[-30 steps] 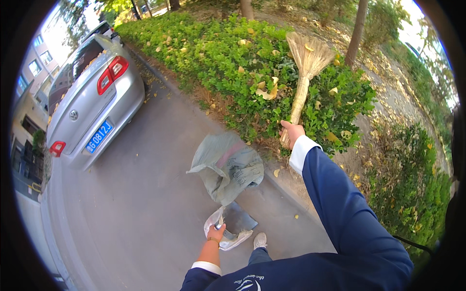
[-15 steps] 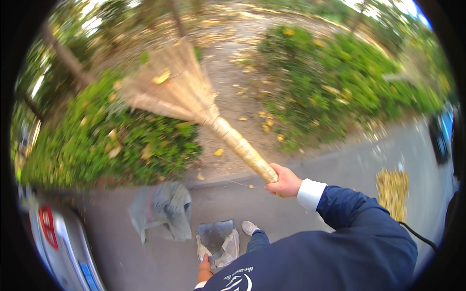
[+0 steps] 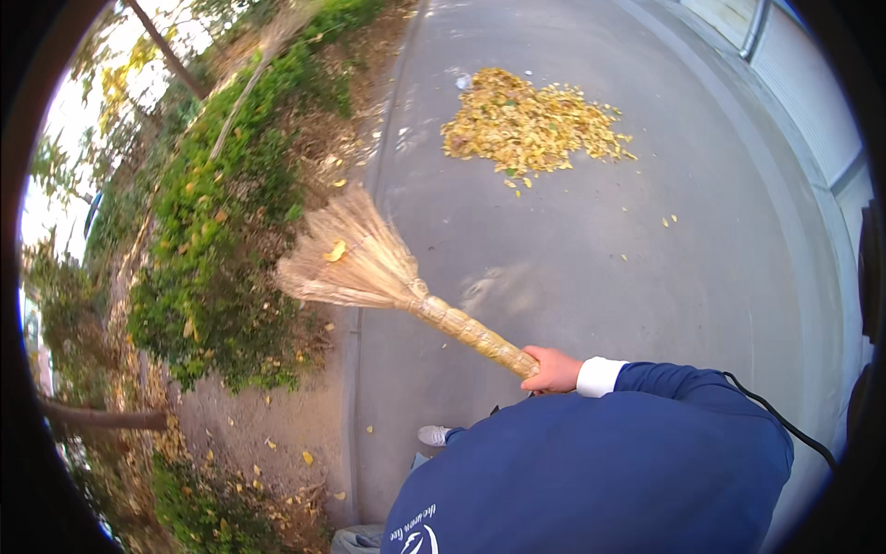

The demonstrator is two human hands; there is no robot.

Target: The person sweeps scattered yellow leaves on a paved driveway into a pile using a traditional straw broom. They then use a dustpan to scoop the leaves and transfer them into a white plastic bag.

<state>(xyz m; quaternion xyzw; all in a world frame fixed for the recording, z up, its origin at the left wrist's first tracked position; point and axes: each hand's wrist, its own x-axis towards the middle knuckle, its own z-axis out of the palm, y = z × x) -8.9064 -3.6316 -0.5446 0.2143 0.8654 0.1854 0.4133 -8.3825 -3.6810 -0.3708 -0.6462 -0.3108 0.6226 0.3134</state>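
Observation:
My right hand [image 3: 554, 370] is closed around the end of the handle of a straw hand broom [image 3: 471, 337]. The broom is held up off the ground, and its fanned bristles spread toward the upper left. One yellow leaf [image 3: 335, 251] clings to the bristles. On the pavement farther ahead lies a broad pile of yellow leaves [image 3: 535, 125], well apart from the broom. My left hand does not show; my torso fills the lower part of the view.
Grey pavement [image 3: 591, 258] runs ahead, with a few stray leaves. A curb [image 3: 352, 397] edges it on the left, beside green shrubs [image 3: 221, 240] and leaf-strewn soil. On the right stands a pale wall [image 3: 803, 83]. A grey crumpled thing [image 3: 358, 539] shows at the lower edge.
My body has turned to the right, bringing the leaf pile ahead of me. The broom stays in my right hand. My left hand and the dustpan it held have left view.

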